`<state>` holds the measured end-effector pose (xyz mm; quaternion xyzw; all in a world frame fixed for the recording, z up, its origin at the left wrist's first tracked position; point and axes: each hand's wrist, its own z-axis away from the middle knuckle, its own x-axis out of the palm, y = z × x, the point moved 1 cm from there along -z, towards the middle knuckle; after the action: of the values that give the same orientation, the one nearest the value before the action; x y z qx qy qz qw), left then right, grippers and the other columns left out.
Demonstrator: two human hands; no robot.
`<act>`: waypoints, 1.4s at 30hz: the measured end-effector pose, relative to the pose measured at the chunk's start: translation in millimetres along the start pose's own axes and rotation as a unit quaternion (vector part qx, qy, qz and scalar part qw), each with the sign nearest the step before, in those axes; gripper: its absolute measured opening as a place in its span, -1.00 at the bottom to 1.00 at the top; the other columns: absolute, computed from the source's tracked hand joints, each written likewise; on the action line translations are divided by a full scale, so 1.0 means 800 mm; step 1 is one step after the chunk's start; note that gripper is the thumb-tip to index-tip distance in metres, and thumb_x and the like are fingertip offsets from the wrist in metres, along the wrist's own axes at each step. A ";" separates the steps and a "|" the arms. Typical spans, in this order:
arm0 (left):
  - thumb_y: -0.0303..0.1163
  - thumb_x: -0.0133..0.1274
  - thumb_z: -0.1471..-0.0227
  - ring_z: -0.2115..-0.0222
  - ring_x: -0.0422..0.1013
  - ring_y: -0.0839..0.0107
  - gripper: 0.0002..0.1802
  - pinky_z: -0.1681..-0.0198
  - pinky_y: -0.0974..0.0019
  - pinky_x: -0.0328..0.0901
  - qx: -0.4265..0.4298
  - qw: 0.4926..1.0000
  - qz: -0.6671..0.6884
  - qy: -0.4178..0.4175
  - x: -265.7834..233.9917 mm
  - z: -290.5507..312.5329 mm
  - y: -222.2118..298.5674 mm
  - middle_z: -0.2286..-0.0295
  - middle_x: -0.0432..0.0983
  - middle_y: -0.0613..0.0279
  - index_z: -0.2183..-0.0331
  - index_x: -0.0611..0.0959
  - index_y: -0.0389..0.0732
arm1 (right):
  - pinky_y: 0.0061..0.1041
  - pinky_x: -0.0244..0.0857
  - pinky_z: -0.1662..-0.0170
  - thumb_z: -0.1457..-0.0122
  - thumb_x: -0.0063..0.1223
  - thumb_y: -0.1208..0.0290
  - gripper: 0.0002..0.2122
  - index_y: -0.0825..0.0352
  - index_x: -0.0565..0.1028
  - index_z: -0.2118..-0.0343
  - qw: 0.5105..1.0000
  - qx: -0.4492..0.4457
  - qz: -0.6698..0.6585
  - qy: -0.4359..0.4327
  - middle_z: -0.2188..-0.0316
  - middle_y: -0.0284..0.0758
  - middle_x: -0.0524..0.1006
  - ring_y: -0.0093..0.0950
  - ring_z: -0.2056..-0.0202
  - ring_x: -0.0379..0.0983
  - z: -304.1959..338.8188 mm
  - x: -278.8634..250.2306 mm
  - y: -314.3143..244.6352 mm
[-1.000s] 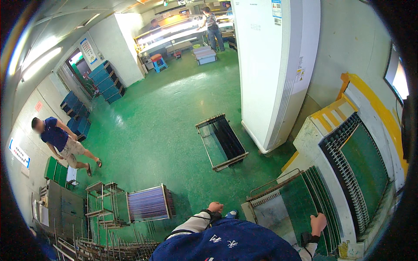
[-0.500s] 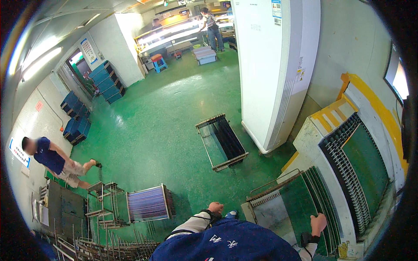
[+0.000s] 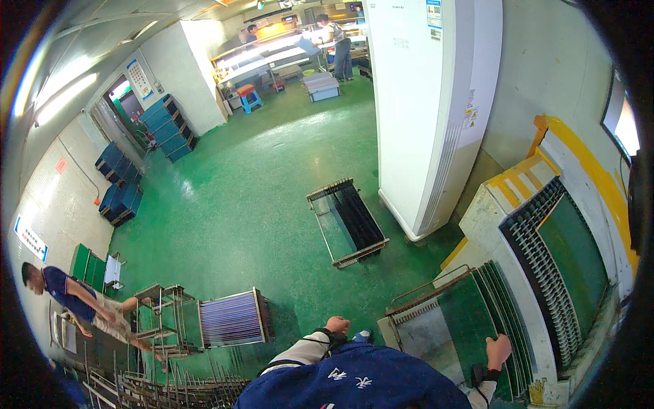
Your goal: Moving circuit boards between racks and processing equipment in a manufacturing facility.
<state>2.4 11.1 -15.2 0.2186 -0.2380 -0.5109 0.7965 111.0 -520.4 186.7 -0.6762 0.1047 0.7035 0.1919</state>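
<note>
Where the right hand (image 3: 499, 349) curls at the edge of a flat green panel (image 3: 465, 315), whether its fingers pinch it cannot be told. Just right of them, thin sheets (image 3: 509, 305) line a metal-framed rack (image 3: 430, 293); well left, the left hand (image 3: 337, 324), its fingers' state unclear, hangs above glossy floor (image 3: 266, 191).

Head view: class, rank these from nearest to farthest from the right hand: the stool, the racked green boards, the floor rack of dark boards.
1. Racked green boards: right side, at the right hand.
2. Rack of dark boards: mid-floor.
3. Stool: far background, left of centre.
</note>
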 end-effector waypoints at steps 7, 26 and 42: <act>-0.37 0.00 0.03 0.72 0.22 0.46 -0.84 0.70 0.36 0.08 0.001 1.000 -0.024 0.006 0.008 0.002 0.002 0.69 0.29 0.28 0.48 0.42 -0.25 | -0.30 0.32 0.18 0.21 0.29 0.22 -0.57 0.38 0.51 0.28 1.000 -0.006 0.010 0.023 0.30 -0.12 0.51 -0.20 0.24 0.45 -0.001 0.011 0.011; -0.43 -0.01 0.11 0.69 0.25 0.42 -0.89 0.74 0.36 0.11 -0.024 0.994 0.085 -0.063 -0.020 -0.033 -0.028 0.66 0.30 0.26 0.54 0.41 -0.23 | -0.32 0.29 0.14 0.19 0.27 0.24 -0.58 0.38 0.50 0.26 1.000 -0.006 0.004 0.002 0.28 -0.15 0.50 -0.23 0.20 0.42 0.007 -0.005 -0.005; -0.47 0.00 0.04 0.71 0.18 0.49 -0.88 0.71 0.37 0.04 0.002 1.000 -0.002 0.009 -0.002 0.001 -0.008 0.67 0.26 0.27 0.47 0.42 -0.30 | -0.29 0.31 0.18 0.22 0.28 0.25 -0.58 0.37 0.51 0.28 1.000 -0.020 0.016 0.010 0.31 -0.12 0.52 -0.20 0.24 0.45 0.000 0.009 0.007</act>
<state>-3.0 10.1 -18.9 0.2252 -0.2309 -0.5103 0.7972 109.0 -524.7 178.9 -0.6855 0.1035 0.7013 0.1658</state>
